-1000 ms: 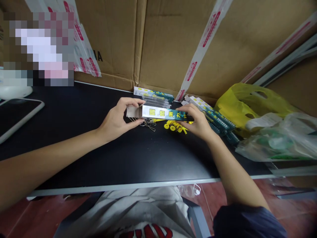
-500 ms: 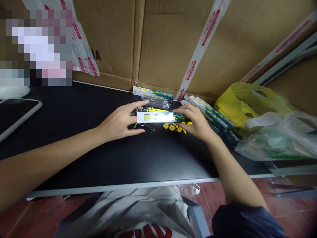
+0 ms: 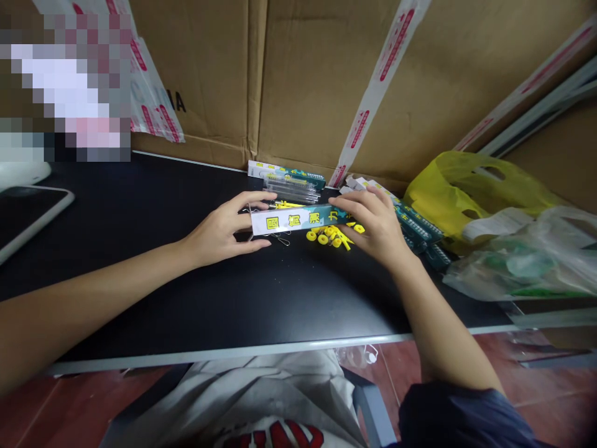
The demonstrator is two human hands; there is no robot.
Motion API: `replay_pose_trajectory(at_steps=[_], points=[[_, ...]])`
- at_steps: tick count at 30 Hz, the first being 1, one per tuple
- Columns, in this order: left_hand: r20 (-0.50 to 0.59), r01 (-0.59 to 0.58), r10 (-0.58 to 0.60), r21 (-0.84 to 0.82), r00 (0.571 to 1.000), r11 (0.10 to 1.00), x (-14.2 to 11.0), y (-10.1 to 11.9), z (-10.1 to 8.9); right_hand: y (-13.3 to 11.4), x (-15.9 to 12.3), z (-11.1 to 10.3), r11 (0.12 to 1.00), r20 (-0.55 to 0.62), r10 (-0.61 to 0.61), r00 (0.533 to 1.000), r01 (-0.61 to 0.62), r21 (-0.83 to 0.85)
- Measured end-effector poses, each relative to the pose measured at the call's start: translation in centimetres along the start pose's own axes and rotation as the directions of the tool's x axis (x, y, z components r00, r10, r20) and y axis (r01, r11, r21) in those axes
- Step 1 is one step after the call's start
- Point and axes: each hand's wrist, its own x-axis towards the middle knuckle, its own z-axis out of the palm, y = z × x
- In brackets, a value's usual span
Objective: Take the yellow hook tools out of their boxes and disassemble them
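A long, narrow cardboard box (image 3: 298, 219), white at the left and teal at the right with yellow characters, is held above the black table. Its right end lies between the fingers and thumb of my right hand (image 3: 373, 224). My left hand (image 3: 226, 227) is at the white end, its thumb and fingers spread apart, one finger reaching the box's end. Under and beyond the box are small yellow caps (image 3: 332, 236), metal wire hooks (image 3: 282, 239), clear plastic tubes (image 3: 291, 190) and yellow rods (image 3: 290, 204), partly covered.
A similar box (image 3: 284, 172) lies against the large brown carton (image 3: 303, 81). More such boxes (image 3: 415, 221) are piled at right, beside yellow (image 3: 433, 180) and clear plastic bags (image 3: 517, 261). A phone (image 3: 32, 211) lies at left. The table's pale front edge (image 3: 261, 351) runs before me.
The box has tilted, its right end rising a little, and its printed face now shows without the glare. My right hand has turned slightly with it; my left hand has barely moved.
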Motion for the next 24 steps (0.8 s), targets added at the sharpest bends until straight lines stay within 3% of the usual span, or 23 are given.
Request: replay_pose_trajectory(at_steps=[5,9,14,19,24], points=[[0.009,0.017,-0.016,-0.108,1.000,0.994,0.0,0.1,0.1,0.2,-0.1,-0.3,0.999,-0.029,0.031,0.999,-0.031,-0.013],[0.110,0.012,0.004,-0.145,0.994,0.989,0.0,0.5,0.3,0.4,-0.1,-0.3,1.000,-0.046,0.024,0.999,-0.024,0.005],[0.234,-0.005,0.008,-0.012,0.972,1.000,0.0,1.0,0.5,0.1,0.0,-0.4,0.999,-0.067,0.015,0.998,-0.018,-0.036],[0.245,-0.067,0.023,0.169,0.969,0.983,-0.2,0.1,0.4,0.1,-0.1,-0.6,0.997,-0.126,0.029,0.992,-0.039,-0.073],[0.254,-0.041,-0.005,0.175,0.967,0.984,-0.2,0.1,0.1,0.5,-0.2,-0.9,0.997,-0.169,0.061,0.984,-0.069,-0.041]])
